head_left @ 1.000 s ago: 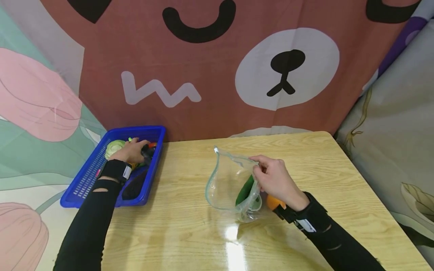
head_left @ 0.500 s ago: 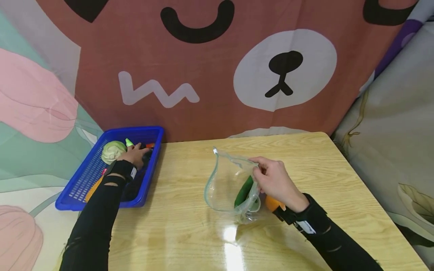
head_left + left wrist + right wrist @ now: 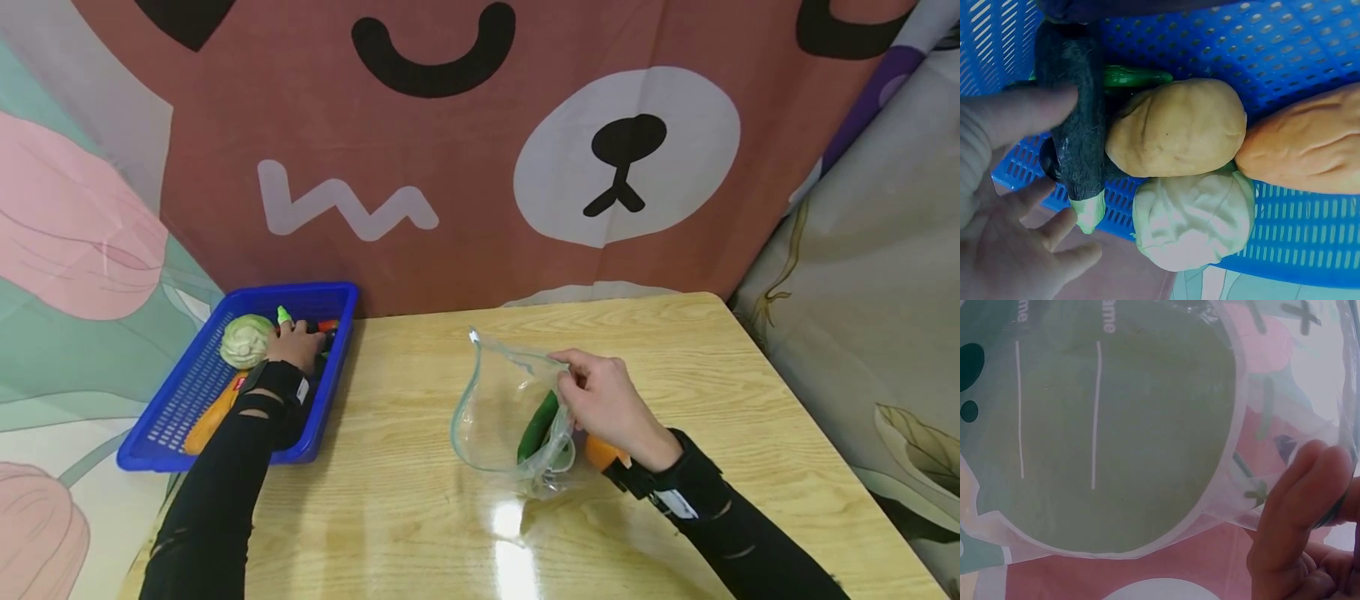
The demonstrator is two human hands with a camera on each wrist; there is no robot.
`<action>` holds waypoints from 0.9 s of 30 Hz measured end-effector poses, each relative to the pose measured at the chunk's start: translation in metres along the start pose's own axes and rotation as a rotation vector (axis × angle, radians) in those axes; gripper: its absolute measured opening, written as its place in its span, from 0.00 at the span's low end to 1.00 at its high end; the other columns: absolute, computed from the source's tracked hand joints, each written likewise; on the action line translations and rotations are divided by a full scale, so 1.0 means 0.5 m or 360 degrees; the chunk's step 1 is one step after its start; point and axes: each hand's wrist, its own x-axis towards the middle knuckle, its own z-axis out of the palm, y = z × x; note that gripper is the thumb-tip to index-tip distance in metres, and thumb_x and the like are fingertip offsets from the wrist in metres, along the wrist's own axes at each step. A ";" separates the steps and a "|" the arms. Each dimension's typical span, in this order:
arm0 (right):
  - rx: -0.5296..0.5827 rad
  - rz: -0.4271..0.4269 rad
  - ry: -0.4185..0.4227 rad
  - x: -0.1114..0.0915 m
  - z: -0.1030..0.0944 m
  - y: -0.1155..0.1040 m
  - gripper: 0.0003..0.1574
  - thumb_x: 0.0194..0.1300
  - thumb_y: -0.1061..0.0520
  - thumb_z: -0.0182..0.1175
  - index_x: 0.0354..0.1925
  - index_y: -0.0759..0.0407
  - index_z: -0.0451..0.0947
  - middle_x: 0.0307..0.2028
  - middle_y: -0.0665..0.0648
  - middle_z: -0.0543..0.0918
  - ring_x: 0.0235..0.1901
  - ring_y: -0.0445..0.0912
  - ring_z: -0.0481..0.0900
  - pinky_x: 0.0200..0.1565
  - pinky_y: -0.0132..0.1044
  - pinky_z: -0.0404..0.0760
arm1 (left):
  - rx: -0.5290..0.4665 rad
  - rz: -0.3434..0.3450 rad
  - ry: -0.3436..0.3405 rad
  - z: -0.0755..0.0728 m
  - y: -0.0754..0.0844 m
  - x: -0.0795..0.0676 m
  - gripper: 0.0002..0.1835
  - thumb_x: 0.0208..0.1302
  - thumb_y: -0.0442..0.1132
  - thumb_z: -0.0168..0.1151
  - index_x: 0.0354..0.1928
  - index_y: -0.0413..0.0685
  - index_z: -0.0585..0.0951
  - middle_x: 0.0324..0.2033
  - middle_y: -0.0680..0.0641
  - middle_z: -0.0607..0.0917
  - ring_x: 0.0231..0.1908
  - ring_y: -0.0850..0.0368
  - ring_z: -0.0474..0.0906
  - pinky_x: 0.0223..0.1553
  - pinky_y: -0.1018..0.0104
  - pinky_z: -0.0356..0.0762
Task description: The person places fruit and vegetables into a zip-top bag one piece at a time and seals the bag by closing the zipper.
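In the blue basket (image 3: 161,433), my left hand (image 3: 295,346) reaches down with fingers spread. The left wrist view shows its thumb overlapping a long dark eggplant (image 3: 1075,144) with a light green end; the other fingers lie loosely bent near that end. Beside it are a brown potato (image 3: 1179,128), a pale cabbage (image 3: 1194,219) and a long orange vegetable (image 3: 1310,140). My right hand (image 3: 603,396) pinches the rim of a clear zip bag (image 3: 491,417), holding its mouth wide. Inside the bag shows a green cucumber (image 3: 537,427).
An orange round thing (image 3: 602,452) sits beside the bag, partly behind my right wrist. A small green vegetable (image 3: 1138,76) lies beyond the eggplant in the basket. The wooden table (image 3: 397,517) ends at a printed cloth backdrop (image 3: 450,275).
The left hand has shifted slightly within the basket, uncovering the cabbage and the long orange vegetable in the head view. The right hand and the bag stay nearly in place.
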 end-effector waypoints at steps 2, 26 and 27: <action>-0.0001 -0.0001 -0.0002 0.000 -0.001 -0.002 0.20 0.68 0.64 0.48 0.55 0.62 0.75 0.16 0.53 0.73 0.10 0.46 0.72 0.13 0.37 0.73 | 0.0005 -0.0051 -0.0021 -0.003 -0.002 -0.002 0.18 0.56 0.30 0.57 0.50 0.40 0.78 0.48 0.24 0.70 0.51 0.24 0.63 0.51 0.30 0.58; 0.0008 0.0028 -0.0022 0.002 0.005 -0.002 0.20 0.68 0.63 0.48 0.55 0.62 0.75 0.18 0.54 0.75 0.11 0.47 0.72 0.13 0.38 0.73 | -0.0130 -0.0120 -0.0084 0.015 -0.040 -0.033 0.16 0.53 0.29 0.58 0.46 0.39 0.75 0.40 0.27 0.79 0.38 0.29 0.76 0.35 0.36 0.71; 0.0009 0.0031 -0.0022 0.002 0.006 -0.003 0.20 0.68 0.63 0.48 0.55 0.63 0.75 0.18 0.54 0.74 0.11 0.47 0.72 0.13 0.38 0.73 | -0.0156 -0.0117 -0.0090 0.012 -0.042 -0.035 0.15 0.53 0.29 0.59 0.45 0.40 0.75 0.39 0.28 0.78 0.36 0.30 0.77 0.31 0.38 0.72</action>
